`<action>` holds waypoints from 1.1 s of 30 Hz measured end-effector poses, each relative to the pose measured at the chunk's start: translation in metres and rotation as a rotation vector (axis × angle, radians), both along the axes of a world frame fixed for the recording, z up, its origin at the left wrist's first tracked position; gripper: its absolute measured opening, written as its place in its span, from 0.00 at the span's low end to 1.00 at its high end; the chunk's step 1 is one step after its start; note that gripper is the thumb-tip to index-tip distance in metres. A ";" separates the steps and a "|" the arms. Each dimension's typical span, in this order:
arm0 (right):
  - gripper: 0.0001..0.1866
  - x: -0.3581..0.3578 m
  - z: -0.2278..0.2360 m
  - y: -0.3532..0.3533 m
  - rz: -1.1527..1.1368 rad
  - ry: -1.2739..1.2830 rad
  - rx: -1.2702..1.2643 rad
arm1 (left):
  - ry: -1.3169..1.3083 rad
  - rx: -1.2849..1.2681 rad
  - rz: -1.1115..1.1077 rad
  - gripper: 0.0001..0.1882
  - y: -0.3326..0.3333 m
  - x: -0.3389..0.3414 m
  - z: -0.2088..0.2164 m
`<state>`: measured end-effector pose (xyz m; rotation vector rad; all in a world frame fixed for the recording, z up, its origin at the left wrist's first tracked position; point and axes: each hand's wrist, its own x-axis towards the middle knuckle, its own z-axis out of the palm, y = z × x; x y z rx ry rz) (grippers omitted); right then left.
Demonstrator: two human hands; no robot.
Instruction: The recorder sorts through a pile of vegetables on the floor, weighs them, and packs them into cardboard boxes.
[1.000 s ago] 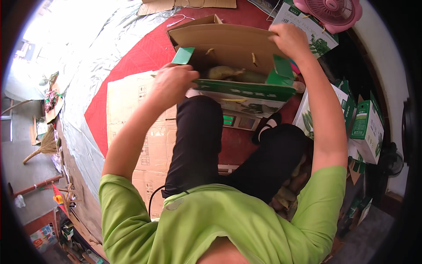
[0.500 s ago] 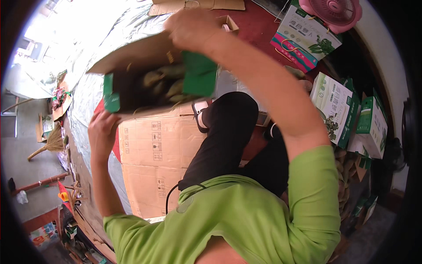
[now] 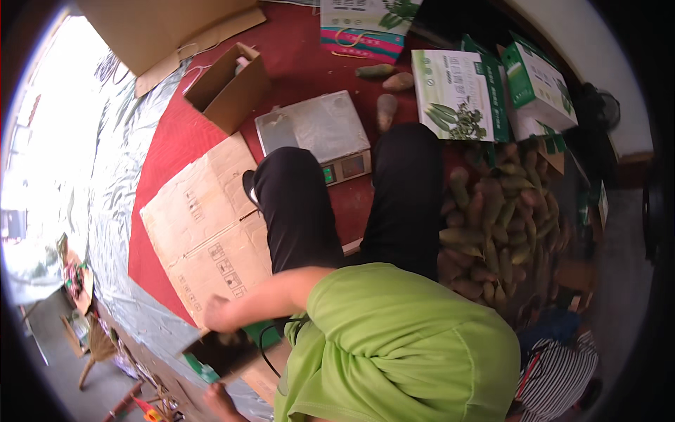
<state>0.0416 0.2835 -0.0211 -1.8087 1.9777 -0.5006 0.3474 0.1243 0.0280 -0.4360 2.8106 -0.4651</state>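
Note:
An open green-and-brown carton (image 3: pixel 204 366) rests low at my left, on or beside the flattened cardboard (image 3: pixel 204 232). Its inside is mostly dark, with a dim lump visible. My right hand (image 3: pixel 219 314) reaches across my body and is closed at the carton's far upper edge. Close against its near side is my left hand (image 3: pixel 219 401), somewhat blurred, with its fingers curled at the edge. Between my legs and a little ahead lies a platform scale (image 3: pixel 316 126) with a lit green display and nothing on its plate.
Many green radishes (image 3: pixel 499 218) are heaped at the right. Printed cartons (image 3: pixel 453 95) stand behind them. A few loose radishes (image 3: pixel 386 111) lie near the scale. A small brown box (image 3: pixel 228 88) sits ahead on the red mat (image 3: pixel 158 246). A person in a striped top (image 3: pixel 559 376) is at the lower right.
The carton with radishes in it, raised in front of me earlier, has come down to my lower left with both hands. My view has turned right, showing the scale and the radish heap.

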 end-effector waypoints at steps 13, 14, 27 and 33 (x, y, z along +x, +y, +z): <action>0.16 -0.063 0.067 0.037 -0.034 -0.152 -0.044 | -0.061 0.294 0.620 0.15 -0.052 -0.200 0.067; 0.16 -0.079 0.079 0.047 -0.087 -0.126 -0.065 | -0.053 0.304 0.651 0.16 -0.028 -0.205 0.080; 0.10 -0.293 0.123 0.303 -0.882 -0.112 -0.702 | 0.211 0.721 -0.364 0.12 0.170 -0.417 0.096; 0.10 -0.329 0.050 0.468 -1.350 -0.226 -0.702 | 0.189 1.002 -0.616 0.11 0.301 -0.517 0.114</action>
